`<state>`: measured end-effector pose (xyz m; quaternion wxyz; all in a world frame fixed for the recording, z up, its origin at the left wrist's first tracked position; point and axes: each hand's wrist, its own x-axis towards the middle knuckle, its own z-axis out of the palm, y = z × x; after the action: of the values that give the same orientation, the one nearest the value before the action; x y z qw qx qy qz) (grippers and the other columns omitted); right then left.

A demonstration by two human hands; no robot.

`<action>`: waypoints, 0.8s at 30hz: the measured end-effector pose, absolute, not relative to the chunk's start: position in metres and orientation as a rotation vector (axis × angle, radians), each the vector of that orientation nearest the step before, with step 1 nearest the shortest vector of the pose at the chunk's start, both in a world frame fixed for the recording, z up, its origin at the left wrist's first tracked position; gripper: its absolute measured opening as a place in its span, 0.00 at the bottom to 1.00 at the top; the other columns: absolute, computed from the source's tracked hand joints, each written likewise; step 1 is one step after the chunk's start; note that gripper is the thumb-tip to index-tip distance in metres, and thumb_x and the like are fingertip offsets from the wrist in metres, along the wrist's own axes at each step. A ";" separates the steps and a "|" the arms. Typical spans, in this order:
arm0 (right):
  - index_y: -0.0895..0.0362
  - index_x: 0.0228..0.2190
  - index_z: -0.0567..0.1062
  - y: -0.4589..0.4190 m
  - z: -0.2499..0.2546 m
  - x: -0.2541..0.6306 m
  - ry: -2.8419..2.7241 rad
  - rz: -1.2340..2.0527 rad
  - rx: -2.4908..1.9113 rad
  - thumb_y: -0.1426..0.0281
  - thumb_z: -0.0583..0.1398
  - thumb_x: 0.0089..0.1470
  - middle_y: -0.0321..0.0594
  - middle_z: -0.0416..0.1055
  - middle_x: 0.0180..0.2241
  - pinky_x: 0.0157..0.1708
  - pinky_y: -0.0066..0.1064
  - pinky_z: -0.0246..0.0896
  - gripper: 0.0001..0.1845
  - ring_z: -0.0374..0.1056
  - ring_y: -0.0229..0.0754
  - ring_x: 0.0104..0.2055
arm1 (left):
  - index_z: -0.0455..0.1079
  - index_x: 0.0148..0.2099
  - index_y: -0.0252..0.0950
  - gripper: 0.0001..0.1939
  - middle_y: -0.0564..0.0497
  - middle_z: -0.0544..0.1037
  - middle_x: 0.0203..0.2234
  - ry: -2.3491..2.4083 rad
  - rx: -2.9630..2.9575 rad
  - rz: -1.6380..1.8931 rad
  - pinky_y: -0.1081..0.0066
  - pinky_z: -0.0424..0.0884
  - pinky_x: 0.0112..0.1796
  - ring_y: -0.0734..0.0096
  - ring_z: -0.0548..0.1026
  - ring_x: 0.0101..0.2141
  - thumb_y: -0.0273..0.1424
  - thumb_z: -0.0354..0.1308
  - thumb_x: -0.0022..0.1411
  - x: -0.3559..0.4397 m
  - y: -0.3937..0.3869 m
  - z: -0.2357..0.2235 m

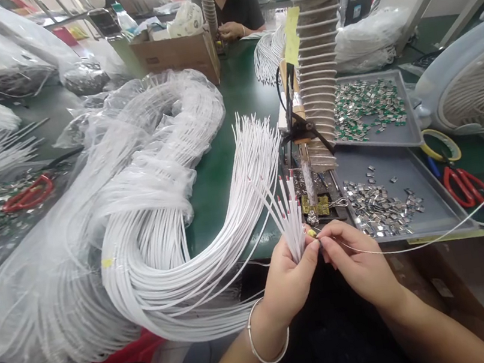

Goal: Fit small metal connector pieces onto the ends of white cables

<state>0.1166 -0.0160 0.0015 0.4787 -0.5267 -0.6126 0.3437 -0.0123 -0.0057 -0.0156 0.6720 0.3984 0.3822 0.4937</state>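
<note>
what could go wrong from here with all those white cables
The left hand holds a bunch of white cables close to what looks like a soldering iron; if hot, it could scorch them or burn skin. The thin cable running from the right hand past the lower grey tray might snag on its edge.

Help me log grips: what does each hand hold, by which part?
Left hand: a bundle of thin white red-tipped cables, below the tips. Right hand: a small dark piece, gripped part hidden.
</note>
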 end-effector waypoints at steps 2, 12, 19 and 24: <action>0.56 0.27 0.71 -0.016 0.002 0.116 -1.470 0.849 -1.274 0.68 0.56 0.56 0.32 0.64 0.20 0.18 0.23 0.59 0.08 0.60 0.31 0.19 | 0.68 0.32 0.35 0.10 0.50 0.69 0.32 0.860 0.949 1.101 0.71 0.64 0.40 0.70 0.67 0.34 0.36 0.61 0.58 -0.013 -0.007 -0.016; 0.56 0.24 0.70 -0.015 0.001 0.116 -1.484 0.717 -1.313 0.71 0.57 0.53 0.32 0.66 0.21 0.20 0.22 0.61 0.07 0.63 0.32 0.21 | 0.68 0.32 0.34 0.06 0.50 0.70 0.32 0.944 1.084 1.064 0.69 0.65 0.41 0.70 0.68 0.35 0.32 0.58 0.60 -0.013 -0.008 -0.015; 0.55 0.29 0.72 -0.021 -0.007 0.116 -1.612 0.455 -1.266 0.74 0.55 0.56 0.36 0.69 0.24 0.26 0.28 0.66 0.07 0.67 0.35 0.25 | 0.69 0.32 0.34 0.11 0.49 0.73 0.30 0.965 0.891 1.096 0.71 0.67 0.34 0.69 0.70 0.32 0.38 0.62 0.56 -0.011 -0.009 -0.014; 0.55 0.32 0.72 -0.021 -0.009 0.117 -1.395 0.693 -1.281 0.72 0.55 0.59 0.34 0.69 0.26 0.23 0.26 0.69 0.06 0.69 0.32 0.20 | 0.70 0.30 0.34 0.12 0.49 0.73 0.29 0.913 0.831 1.082 0.71 0.67 0.32 0.71 0.69 0.30 0.38 0.64 0.54 -0.010 -0.008 -0.002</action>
<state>0.1167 -0.0212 -0.0088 0.5332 -0.5375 -0.5852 0.2905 -0.0098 -0.0078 -0.0023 0.6815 0.3702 0.4071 0.4824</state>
